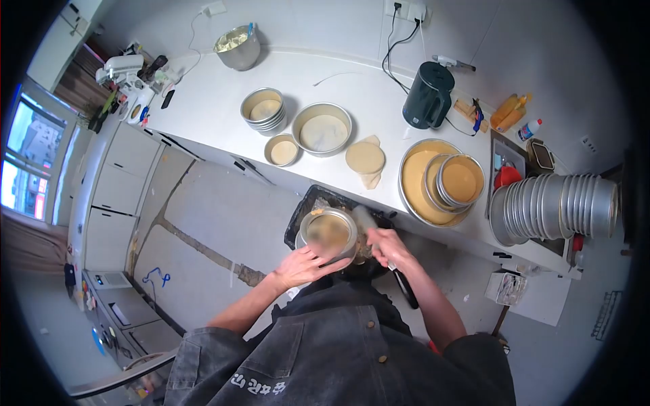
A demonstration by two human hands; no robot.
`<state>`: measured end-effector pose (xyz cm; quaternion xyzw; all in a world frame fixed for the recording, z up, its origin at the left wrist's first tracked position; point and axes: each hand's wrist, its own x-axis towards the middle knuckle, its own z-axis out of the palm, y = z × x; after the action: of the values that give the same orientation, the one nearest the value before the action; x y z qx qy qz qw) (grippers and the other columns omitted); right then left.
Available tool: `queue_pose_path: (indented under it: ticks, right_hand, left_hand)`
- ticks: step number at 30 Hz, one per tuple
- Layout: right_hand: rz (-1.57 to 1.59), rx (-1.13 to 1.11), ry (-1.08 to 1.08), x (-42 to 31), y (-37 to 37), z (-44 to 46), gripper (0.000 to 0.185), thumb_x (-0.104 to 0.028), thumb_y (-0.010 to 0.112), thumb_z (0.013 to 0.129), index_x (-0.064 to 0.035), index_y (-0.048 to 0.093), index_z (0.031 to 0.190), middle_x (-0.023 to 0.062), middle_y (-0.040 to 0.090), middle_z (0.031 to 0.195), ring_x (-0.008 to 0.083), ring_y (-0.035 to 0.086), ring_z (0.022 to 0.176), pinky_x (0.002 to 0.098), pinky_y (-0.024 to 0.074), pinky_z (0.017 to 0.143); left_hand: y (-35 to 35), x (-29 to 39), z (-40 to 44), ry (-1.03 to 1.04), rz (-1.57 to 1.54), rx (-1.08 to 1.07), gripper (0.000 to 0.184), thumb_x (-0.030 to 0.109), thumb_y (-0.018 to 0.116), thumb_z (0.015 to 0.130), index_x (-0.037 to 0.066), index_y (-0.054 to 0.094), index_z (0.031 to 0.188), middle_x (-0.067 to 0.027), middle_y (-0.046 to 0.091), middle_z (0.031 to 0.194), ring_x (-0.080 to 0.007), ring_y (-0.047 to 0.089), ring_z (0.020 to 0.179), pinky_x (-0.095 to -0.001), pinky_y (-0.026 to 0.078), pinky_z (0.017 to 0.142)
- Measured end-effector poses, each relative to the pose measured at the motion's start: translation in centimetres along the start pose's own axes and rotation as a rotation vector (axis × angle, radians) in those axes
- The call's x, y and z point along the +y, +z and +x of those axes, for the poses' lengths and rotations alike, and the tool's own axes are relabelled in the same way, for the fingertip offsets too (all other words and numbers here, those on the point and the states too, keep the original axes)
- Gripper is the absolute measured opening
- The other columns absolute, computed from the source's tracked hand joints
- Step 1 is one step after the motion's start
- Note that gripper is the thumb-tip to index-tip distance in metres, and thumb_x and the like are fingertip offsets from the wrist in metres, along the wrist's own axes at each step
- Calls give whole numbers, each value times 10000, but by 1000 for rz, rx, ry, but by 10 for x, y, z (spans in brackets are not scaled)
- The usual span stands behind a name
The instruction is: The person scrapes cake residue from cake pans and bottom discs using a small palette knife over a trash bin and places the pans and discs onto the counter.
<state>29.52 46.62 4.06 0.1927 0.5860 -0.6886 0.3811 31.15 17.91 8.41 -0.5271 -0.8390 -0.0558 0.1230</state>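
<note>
My left hand point(305, 265) grips the near side of a round metal cake pan point(352, 233), holding it tilted with its opening facing up at me. The inside of the pan is blurred and shows brownish yellow residue. My right hand point(389, 247) is closed around a spatula with a flat grey blade point(364, 218) and a long black handle point(407, 291). The blade is beside the pan's right rim; I cannot tell if they touch. Below both is a black bin point(296, 220) with a liner and scraps in it.
On the white counter point(203, 101) stand a stack of small pans point(264, 111), a wide pan point(322, 130), a small pan point(281, 150), round paper liners point(365, 157), nested pans with cake point(433, 183) and a dark kettle point(428, 95). Many pans point(542, 210) lie stacked at the sink.
</note>
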Motion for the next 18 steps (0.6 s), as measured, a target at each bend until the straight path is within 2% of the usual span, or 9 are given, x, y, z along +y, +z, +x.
queue_pose_path:
  ticks: [1, 4, 6, 7, 9, 10, 13, 16, 18]
  right_hand:
    - [-11, 150, -81, -2, -2, 3, 437, -439, 496, 1083, -20, 536, 963, -3, 450, 593, 79, 363, 395, 264, 297, 353]
    - [-146, -41, 7, -3, 13, -4, 434, -435, 486, 1083, -26, 559, 958, 20, 490, 592, 98, 421, 385, 281, 332, 340]
    - [-115, 154, -76, 4, 9, 8, 425, -421, 482, 1083, -22, 564, 961, 28, 488, 567, 107, 434, 372, 292, 343, 336]
    - [-40, 305, -145, 10, 8, 14, 421, -414, 477, 1084, -19, 566, 967, 31, 484, 554, 109, 435, 367, 295, 347, 336]
    - [-99, 381, -209, 5, 3, 9, 415, -385, 488, 1080, 0, 603, 976, 64, 528, 565, 147, 493, 406, 336, 406, 399]
    - [-276, 388, -356, 11, 6, 8, 408, -382, 504, 1074, -2, 621, 983, 98, 558, 584, 183, 544, 462, 367, 437, 458]
    - [-773, 356, -602, 8, 21, -6, 359, -352, 527, 1052, -23, 669, 1026, 260, 659, 748, 412, 695, 708, 508, 513, 669]
    - [-1027, 428, -553, -18, 39, -10, 359, -346, 523, 1048, -17, 666, 1031, 271, 667, 761, 449, 691, 746, 532, 519, 653]
    - [-1072, 600, -580, -19, 51, -3, 354, -326, 497, 1060, -4, 640, 1023, 216, 646, 653, 370, 677, 596, 474, 500, 525]
  left_hand:
    - [1, -3, 2, -1, 3, 7, 678, 126, 599, 792, 303, 571, 1446, -37, 530, 1383, -206, 545, 1076, -327, 498, 970]
    - [3, -2, 2, -25, -41, 21, 715, 124, 679, 729, 279, 599, 1423, -70, 524, 1415, -239, 554, 1107, -353, 486, 994]
    - [10, -3, 3, -364, -192, 53, 808, 132, 763, 674, 216, 567, 1453, -111, 554, 1368, -299, 549, 1169, -393, 455, 1032]
    - [19, 0, 8, -640, -313, 240, 814, 104, 804, 615, 180, 615, 1403, -158, 563, 1379, -362, 556, 1166, -434, 469, 986]
    - [22, -8, 26, -1316, -803, 616, 565, 31, 717, 748, 105, 695, 1308, -132, 669, 1220, -227, 629, 992, -352, 513, 846]
    - [18, -22, 31, -1453, -993, 721, 509, 9, 691, 821, 28, 668, 1330, -45, 640, 1037, -99, 554, 874, -256, 451, 798]
    - [-2, -43, 45, -1494, -1137, 797, 614, -123, 507, 735, -21, 665, 1319, -62, 644, 987, -136, 567, 836, -265, 465, 760]
    - [-11, -47, 58, -1443, -1316, 877, 703, -151, 445, 661, -10, 679, 1308, -62, 631, 954, -152, 577, 844, -257, 468, 755]
    - [0, -52, 57, -1381, -1253, 902, 714, -154, 445, 644, -9, 685, 1301, -62, 622, 940, -148, 575, 842, -244, 461, 735]
